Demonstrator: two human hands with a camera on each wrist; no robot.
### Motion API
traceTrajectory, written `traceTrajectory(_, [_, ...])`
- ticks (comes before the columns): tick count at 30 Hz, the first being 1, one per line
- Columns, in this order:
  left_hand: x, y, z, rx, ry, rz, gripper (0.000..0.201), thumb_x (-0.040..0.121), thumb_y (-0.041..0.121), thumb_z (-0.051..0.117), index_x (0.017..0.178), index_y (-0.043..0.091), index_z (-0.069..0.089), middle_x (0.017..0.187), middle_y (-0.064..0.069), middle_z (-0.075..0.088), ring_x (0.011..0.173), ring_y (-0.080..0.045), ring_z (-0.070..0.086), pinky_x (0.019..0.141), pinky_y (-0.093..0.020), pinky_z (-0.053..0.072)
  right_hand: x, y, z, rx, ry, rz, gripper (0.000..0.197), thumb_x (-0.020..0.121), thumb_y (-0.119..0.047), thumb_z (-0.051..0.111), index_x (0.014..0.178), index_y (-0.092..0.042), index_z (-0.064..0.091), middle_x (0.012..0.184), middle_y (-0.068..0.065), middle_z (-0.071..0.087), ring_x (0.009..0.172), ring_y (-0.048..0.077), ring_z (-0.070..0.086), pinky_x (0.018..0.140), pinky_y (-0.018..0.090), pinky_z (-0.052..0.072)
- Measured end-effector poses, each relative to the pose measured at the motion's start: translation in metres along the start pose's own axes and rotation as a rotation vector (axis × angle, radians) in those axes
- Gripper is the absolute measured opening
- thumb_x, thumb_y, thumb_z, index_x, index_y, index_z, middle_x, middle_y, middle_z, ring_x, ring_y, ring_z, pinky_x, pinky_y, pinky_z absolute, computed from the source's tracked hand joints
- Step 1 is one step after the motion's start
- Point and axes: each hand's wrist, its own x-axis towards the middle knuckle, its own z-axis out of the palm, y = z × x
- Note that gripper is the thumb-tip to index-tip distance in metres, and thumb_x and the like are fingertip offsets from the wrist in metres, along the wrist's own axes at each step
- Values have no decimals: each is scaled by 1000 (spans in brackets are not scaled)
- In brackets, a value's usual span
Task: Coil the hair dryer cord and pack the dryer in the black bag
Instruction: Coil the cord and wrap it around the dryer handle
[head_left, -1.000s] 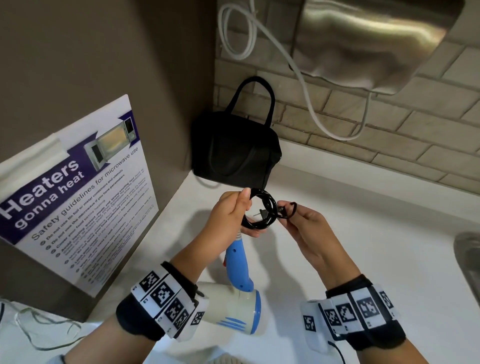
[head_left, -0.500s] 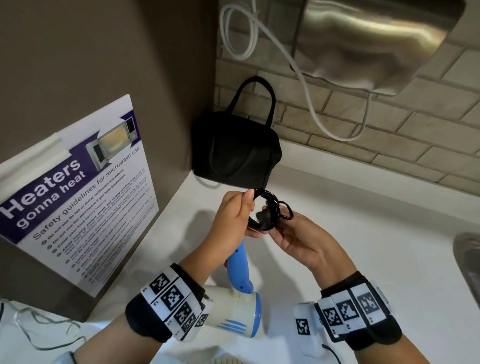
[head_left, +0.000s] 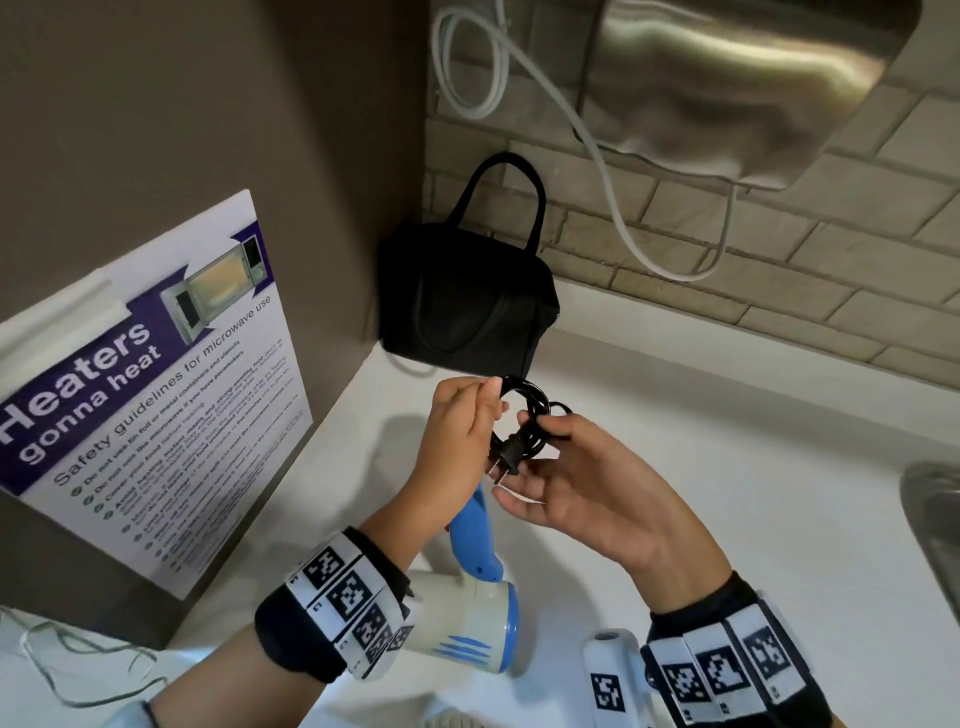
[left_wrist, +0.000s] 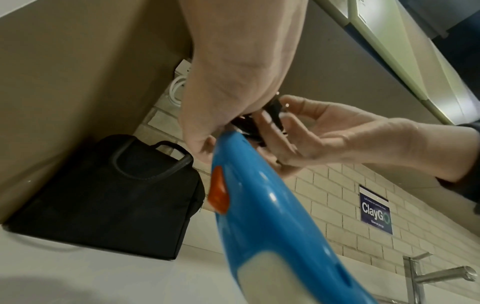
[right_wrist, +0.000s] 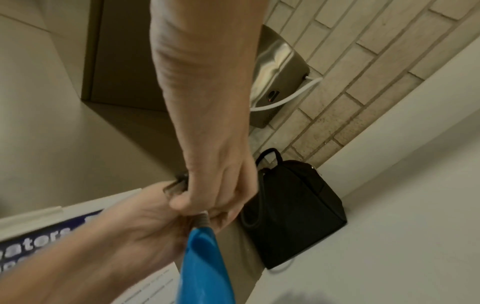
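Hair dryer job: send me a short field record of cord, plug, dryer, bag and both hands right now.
cord: black coil, held above the counter
plug: sticks out at the coil's lower edge
left hand: pinches coil top
right hand: fingers curled round coil's right side
hair dryer: blue and white, hangs below the hands
black bag: stands in the corner, not yet packed

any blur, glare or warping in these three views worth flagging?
Head view: sharp, wide-angle bending of the brick lines, soft glare on the steel hand dryer, hand shadows on the counter. Left wrist view: hair dryer handle close, highlights on it, left hand soft. Right wrist view: dim, motion-blurred; the right hand and poster text smear.
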Motion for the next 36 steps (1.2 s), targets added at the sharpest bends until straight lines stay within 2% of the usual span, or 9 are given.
traceTrajectory(4, [-3,1,0,-19,-35,9,26,102,31,36,100,17,58,109,-6,63,79,14,62,73,-3,45,1,8,5,-244,117,-128,14,93,-18,58,103,-10,63,82,7,69,76,17,67,66,25,56])
traceTrajectory(6, [-3,2,-4,23,-46,-2,33,102,34,33,99,18,62,95,3,69,80,8,64,70,-3,44,0,10,5,-360,126,-152,20,97,-14,52,113,-8,61,76,4,66,67,14,63,63,25,52])
traceTrajectory(9, [-2,5,-8,-31,-50,-44,36,102,36,32,106,18,64,95,6,72,78,-4,70,68,-10,51,-1,11,1,-457,160,-169,25,98,-12,45,120,-13,57,67,0,54,59,12,48,65,28,46])
traceTrajectory(15, [2,8,-15,-91,-21,-97,37,103,33,32,103,14,63,83,9,74,69,-8,72,60,-15,54,-14,23,-8,-778,233,-286,27,100,-24,44,115,-26,66,60,-12,43,56,8,40,65,26,41])
traceTrajectory(20, [2,7,-14,-82,-4,-101,40,103,34,33,96,12,65,79,8,73,68,-6,72,64,-18,57,-30,37,-19,-951,261,-348,27,101,-26,43,105,-32,68,58,-21,50,61,0,46,64,15,42])
traceTrajectory(23, [3,6,-14,-95,18,-120,39,102,34,36,91,12,67,81,3,74,70,-11,73,66,-20,56,-41,44,-28,-981,267,-331,28,101,-25,42,101,-33,69,58,-18,48,61,0,45,64,12,40])
traceTrajectory(27, [0,7,-9,-109,-16,-134,40,100,36,42,89,6,67,80,-5,75,73,-20,74,77,-35,59,-53,56,-38,-1035,258,-267,28,100,-26,41,97,-34,68,60,-10,43,63,8,42,64,16,37])
traceTrajectory(33, [-1,10,-2,-109,-43,-136,33,100,31,45,93,7,67,83,-1,76,73,-18,74,79,-36,59,-48,46,-22,-965,219,-199,27,100,-10,39,103,-19,65,86,0,74,77,3,62,69,12,45])
traceTrajectory(36, [-1,9,-3,-83,-5,-118,33,100,31,44,87,11,67,84,-1,76,77,-17,74,83,-37,58,-42,42,2,-933,187,-281,18,101,-22,41,112,-21,55,69,-1,66,68,6,60,66,13,46])
